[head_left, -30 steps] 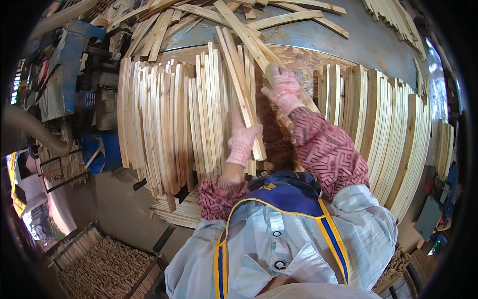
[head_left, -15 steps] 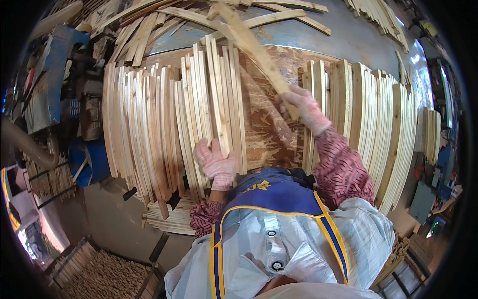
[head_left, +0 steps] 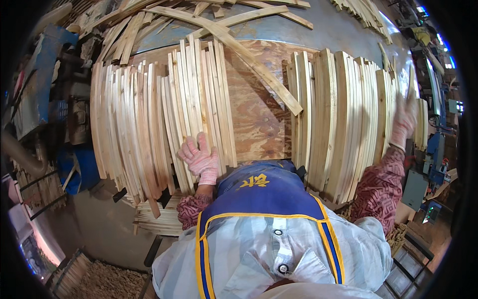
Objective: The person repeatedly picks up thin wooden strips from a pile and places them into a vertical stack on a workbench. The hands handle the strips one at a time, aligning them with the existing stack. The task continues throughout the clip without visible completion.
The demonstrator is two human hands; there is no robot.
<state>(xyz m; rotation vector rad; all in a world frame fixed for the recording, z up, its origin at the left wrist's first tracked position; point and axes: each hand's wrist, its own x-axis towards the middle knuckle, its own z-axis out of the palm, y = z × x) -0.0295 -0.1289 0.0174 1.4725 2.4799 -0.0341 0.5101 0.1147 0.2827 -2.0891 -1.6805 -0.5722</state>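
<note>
My left hand (head_left: 200,158), in a pinkish-white knit glove, lies with fingers spread on the near part of a row of pale wood strips (head_left: 188,107). Far to the right, my right hand (head_left: 404,122) is stretched past another row of strips (head_left: 343,119). Motion smears its fingers; a blurred pale streak rises above them, and I cannot tell whether it is a held strip. Between the two rows a longer wood board (head_left: 264,72) slants over the brown plywood (head_left: 259,132), its near end by the right row.
Loose wood pieces (head_left: 132,37) lie crisscrossed at the far left of the metal surface (head_left: 318,35). Blue machinery (head_left: 42,84) stands at the left. A short stack of strips (head_left: 421,124) sits at the far right. A bin of wood pieces (head_left: 99,279) is at the lower left.
My right hand has let go of the long board, which now rests slanting between the rows, and has swung out to the right. My left hand stays on the strips, its fingers more spread.
</note>
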